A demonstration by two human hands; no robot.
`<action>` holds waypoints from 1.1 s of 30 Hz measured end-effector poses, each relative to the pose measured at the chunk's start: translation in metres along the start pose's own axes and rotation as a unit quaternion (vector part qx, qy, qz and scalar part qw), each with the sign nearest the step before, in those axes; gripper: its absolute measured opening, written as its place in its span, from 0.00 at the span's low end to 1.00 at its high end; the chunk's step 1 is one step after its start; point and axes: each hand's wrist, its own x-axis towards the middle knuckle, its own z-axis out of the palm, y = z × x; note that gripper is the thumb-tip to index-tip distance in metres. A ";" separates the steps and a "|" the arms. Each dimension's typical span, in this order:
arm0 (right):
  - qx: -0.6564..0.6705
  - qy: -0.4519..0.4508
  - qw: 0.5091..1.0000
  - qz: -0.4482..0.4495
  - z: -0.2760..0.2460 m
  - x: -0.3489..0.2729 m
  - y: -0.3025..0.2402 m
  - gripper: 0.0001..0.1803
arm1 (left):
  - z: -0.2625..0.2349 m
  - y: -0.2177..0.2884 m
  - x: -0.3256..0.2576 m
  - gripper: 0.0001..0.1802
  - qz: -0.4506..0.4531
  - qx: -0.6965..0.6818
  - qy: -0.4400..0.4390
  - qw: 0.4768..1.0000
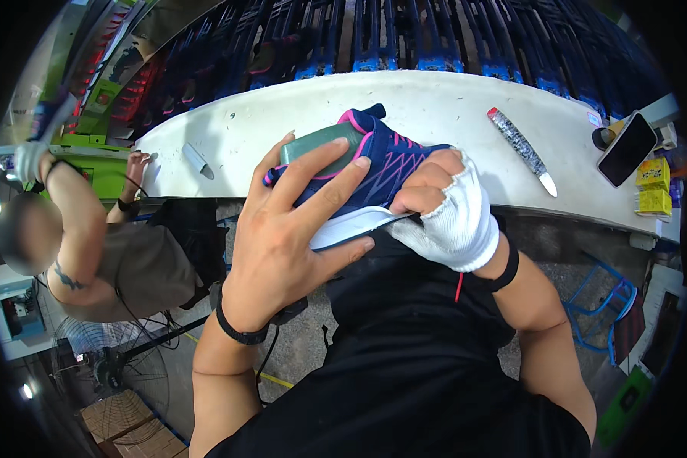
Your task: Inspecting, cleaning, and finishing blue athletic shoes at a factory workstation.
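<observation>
A navy sneaker [404, 162] with pink trim and a white sole [340, 229] lies on its side, sole edge toward me, over the table's near edge. A green shoe last [307, 145] fills its opening. My bare left hand [278, 233] clasps the heel half, fingers spread over the last and upper, thumb along the sole. My right hand [458, 210], in a white glove with bare fingertips, is closed round the toe end, fingers curled at the sole's edge. Whether it also pinches something small there is hidden. A red thread hangs by the glove's cuff.
On the white table [443, 99] lie a knife [523, 151] with a wrapped handle at right and a small grey blade-like piece [197, 160] at left. A phone [627, 149] and yellow boxes [653, 187] stand at the right end. Another person [122, 259] works at left.
</observation>
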 end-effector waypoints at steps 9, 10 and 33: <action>0.063 0.018 0.998 -0.014 0.003 -0.004 -0.002 0.23 | 0.032 -0.021 -0.018 0.33 0.074 -0.033 0.122 0.989; 0.059 0.029 0.998 0.010 0.001 -0.005 -0.004 0.24 | 0.033 -0.019 -0.020 0.34 0.074 -0.034 0.128 0.989; 0.033 -0.208 0.961 0.180 -0.010 0.015 0.000 0.70 | 0.039 0.001 -0.029 0.34 0.106 -0.010 0.117 0.987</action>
